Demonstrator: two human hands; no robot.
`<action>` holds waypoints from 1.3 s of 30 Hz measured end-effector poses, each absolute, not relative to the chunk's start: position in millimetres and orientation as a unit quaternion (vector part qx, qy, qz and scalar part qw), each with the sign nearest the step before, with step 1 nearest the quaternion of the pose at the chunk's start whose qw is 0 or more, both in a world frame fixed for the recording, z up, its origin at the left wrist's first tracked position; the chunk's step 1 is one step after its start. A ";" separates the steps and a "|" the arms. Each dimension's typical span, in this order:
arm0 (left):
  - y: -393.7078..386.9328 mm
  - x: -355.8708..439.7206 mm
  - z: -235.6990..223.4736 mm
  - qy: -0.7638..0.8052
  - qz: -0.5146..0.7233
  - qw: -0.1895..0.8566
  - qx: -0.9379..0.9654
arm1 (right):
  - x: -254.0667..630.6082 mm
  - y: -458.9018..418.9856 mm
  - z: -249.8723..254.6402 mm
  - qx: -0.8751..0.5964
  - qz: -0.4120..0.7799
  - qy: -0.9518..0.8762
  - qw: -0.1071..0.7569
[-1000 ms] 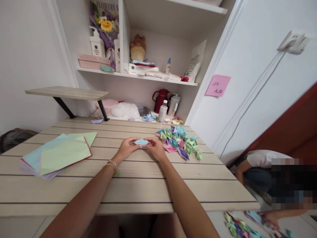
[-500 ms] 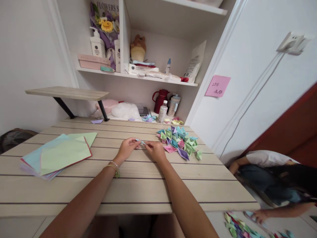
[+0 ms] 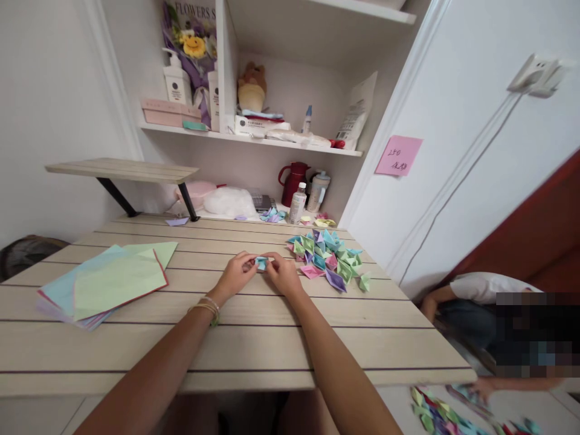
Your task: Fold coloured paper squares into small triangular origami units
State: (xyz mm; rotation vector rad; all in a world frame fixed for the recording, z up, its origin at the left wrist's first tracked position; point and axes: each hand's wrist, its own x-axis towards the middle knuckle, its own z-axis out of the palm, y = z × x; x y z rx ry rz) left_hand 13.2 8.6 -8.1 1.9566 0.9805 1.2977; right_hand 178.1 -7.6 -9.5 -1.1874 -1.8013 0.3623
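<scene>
A small folded piece of light-blue paper point(image 3: 261, 263) is held between my two hands above the middle of the table. My left hand point(image 3: 236, 273) pinches its left end, and my right hand point(image 3: 281, 272) grips the right end; the fingertips partly cover it. Just right of my right hand lies a pile of folded paper boats point(image 3: 333, 257) in green, blue, pink and purple. Over to the left, a loose stack of coloured paper sheets point(image 3: 115, 283) rests on the table, with light green on top.
The slatted table point(image 3: 254, 347) backs onto shelves. A small raised shelf point(image 3: 122, 170) stands at the back left. A clear bottle point(image 3: 297, 204) and a red jug point(image 3: 293, 184) are behind the boats. At lower right, another person's hand point(image 3: 484, 388) is near more folded paper point(image 3: 437, 411).
The light-blue paper has turned and now shows a wider face. My fingers have shifted around its ends, with my right fingers higher. The other person's hand has moved slightly.
</scene>
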 end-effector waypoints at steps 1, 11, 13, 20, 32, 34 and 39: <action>8.7 13.9 -8.0 0.371 0.497 0.310 0.721 | 177.7 -6.8 -9.9 -0.478 0.165 -0.721 0.473; 14.6 12.4 -13.2 0.371 0.505 0.546 0.556 | 174.1 -1.0 -15.5 -0.420 0.294 -0.678 0.527; 16.0 11.4 -13.9 0.387 0.510 0.519 0.566 | 174.8 -2.1 -13.7 -0.416 0.288 -0.682 0.527; 16.3 11.2 -15.1 0.363 0.506 0.445 0.644 | 177.6 -0.9 -12.0 -0.429 0.249 -0.699 0.516; 12.2 7.5 -12.6 0.371 0.495 0.400 0.677 | 179.1 -0.9 -12.7 -0.438 0.187 -0.741 0.473; 12.8 7.4 -12.6 0.368 0.491 0.370 0.698 | 179.4 -1.0 -12.1 -0.439 0.175 -0.744 0.472; 14.4 6.3 -11.0 0.367 0.473 0.304 0.741 | 179.7 -2.8 -9.9 -0.429 0.193 -0.737 0.485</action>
